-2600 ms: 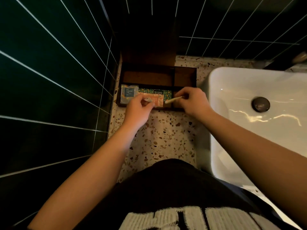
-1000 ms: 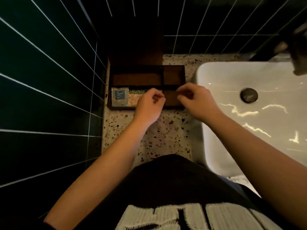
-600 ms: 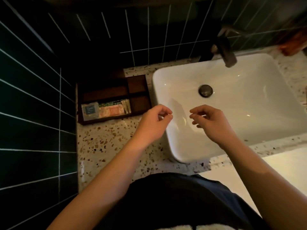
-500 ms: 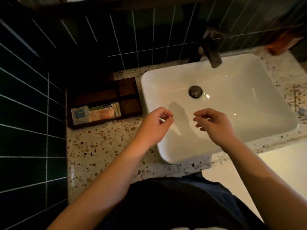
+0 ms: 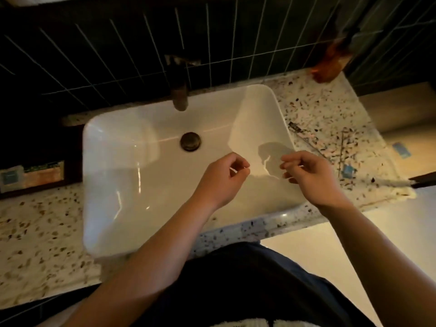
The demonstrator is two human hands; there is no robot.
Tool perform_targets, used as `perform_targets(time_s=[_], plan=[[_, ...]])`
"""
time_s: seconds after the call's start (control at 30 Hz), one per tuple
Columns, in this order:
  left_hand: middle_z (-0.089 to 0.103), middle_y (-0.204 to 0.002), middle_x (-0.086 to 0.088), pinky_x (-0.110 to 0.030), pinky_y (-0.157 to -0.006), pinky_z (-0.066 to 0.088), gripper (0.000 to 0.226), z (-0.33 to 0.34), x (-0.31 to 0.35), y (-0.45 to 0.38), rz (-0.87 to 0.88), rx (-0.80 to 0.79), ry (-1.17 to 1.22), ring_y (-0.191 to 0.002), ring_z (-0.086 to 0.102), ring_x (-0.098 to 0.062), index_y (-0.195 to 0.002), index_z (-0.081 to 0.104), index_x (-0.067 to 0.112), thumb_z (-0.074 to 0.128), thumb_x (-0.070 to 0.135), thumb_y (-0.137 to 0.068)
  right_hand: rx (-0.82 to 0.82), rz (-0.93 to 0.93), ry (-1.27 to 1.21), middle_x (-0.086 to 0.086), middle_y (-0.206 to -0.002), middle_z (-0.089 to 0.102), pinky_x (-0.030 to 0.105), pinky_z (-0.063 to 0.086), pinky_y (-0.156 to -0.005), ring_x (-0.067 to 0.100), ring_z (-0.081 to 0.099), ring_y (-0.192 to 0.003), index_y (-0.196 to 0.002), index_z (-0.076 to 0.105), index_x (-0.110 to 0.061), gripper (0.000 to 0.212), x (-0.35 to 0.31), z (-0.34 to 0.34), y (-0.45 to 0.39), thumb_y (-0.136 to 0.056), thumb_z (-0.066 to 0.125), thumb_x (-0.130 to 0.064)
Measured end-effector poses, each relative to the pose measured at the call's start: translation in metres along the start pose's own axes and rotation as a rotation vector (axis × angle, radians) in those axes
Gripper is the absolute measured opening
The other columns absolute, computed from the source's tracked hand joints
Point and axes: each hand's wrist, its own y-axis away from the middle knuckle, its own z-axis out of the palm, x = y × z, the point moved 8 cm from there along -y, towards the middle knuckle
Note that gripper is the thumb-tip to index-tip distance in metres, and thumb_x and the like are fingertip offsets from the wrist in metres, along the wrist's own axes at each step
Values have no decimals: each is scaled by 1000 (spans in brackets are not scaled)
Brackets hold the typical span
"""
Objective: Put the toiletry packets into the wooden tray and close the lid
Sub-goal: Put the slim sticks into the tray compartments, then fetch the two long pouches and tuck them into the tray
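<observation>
The wooden tray [image 5: 35, 188] lies at the far left edge on the speckled counter, cut off by the frame, its lid out of sight. In its front compartment lie a grey-blue packet [image 5: 9, 178] and an orange packet [image 5: 43, 173]. Several clear toiletry packets with blue labels [image 5: 346, 161] lie on the counter right of the sink. My left hand [image 5: 224, 180] and my right hand [image 5: 309, 178] hover over the right part of the basin, both loosely curled, with nothing clearly held.
A white rectangular sink [image 5: 106, 161] with a dark drain [image 5: 190, 141] fills the middle. A dark faucet [image 5: 179, 90] stands behind it. An orange-brown object [image 5: 330, 66] sits at the back right corner. Dark tiled wall runs behind the counter.
Both hands left the tray and moved right, over the sink. The view swung right, so the tray slid to the left edge and the packets on the right counter came into sight.
</observation>
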Motion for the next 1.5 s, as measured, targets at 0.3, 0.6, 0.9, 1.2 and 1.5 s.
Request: perform_targets(time_s=[0.3,0.6,0.9,1.2,1.5], plan=[[65,-107,2,-24,-78,49,11,136,106,-77,94,-110,-117,-95,62,-13,-106,65,14,62,21,-97,78,180,136,-2,-95,70,38,57,-79,17,67,-87,-100,72,-23,10,88,-133,-68,-92,65,-21],[64,-89,-2,-26,-55,49,27,223,60,-171,-607,-54,111,-69,61,-15,-111,60,9,71,26,-93,138,288,464,13,-128,58,40,52,-87,32,61,-110,-133,53,-12,51,160,-178,-134,-89,64,-36],[59,-137,-12,-34,-77,53,92,222,23,-220,-770,204,-50,-113,63,-29,-145,40,4,80,54,-78,112,529,583,17,-135,47,49,54,-85,40,56,-118,-136,36,-9,69,202,-172,-157,-86,69,-43],[69,-114,-9,-25,-43,35,21,238,20,-231,-719,42,-258,-63,51,-17,-102,62,11,68,29,-93,96,576,374,12,-98,64,38,54,-66,29,61,-82,-114,57,-5,30,212,-168,-157,-91,60,-24],[62,-94,3,-24,-51,36,19,220,69,-191,-426,2,68,-72,55,-10,-107,56,17,62,30,-95,279,332,217,0,-73,56,29,37,-57,21,52,-68,-92,58,-11,28,129,-174,-126,-100,49,-36]])
